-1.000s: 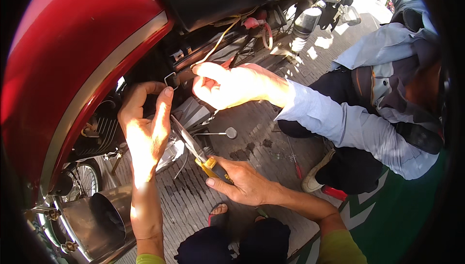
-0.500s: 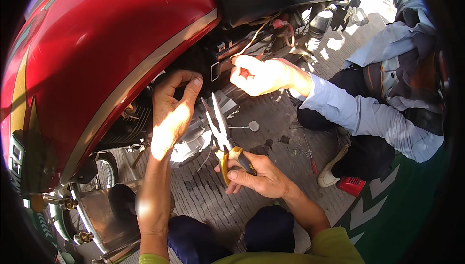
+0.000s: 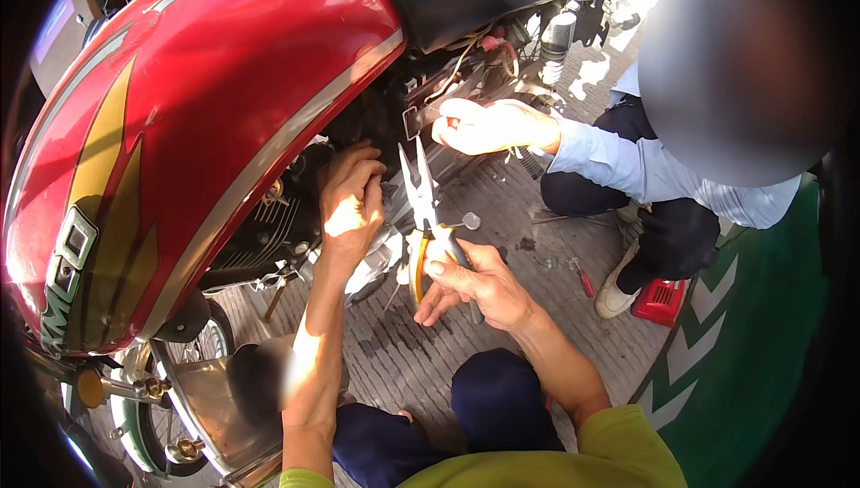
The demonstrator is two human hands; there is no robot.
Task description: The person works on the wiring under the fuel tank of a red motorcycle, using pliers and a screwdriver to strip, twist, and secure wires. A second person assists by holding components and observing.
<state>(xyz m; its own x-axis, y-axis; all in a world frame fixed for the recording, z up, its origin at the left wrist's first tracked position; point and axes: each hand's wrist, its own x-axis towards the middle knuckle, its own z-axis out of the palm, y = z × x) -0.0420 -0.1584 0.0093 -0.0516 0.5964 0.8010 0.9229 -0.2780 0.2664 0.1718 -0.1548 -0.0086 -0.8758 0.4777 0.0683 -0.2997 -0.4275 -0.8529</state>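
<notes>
Pliers [image 3: 425,206] held in R hand [image 3: 488,284], jaws spread, tips now brought nearer metal loop [image 3: 408,126]; access prob. eased. L hand [image 3: 352,201] grip unclear.

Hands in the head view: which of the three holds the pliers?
The person's own right hand, lowest of the three, holding the yellow-and-black pliers. The left hand and the co-worker's hand hold no pliers.

A red box [image 3: 659,302] lies beside green flooring [image 3: 766,309].
</notes>
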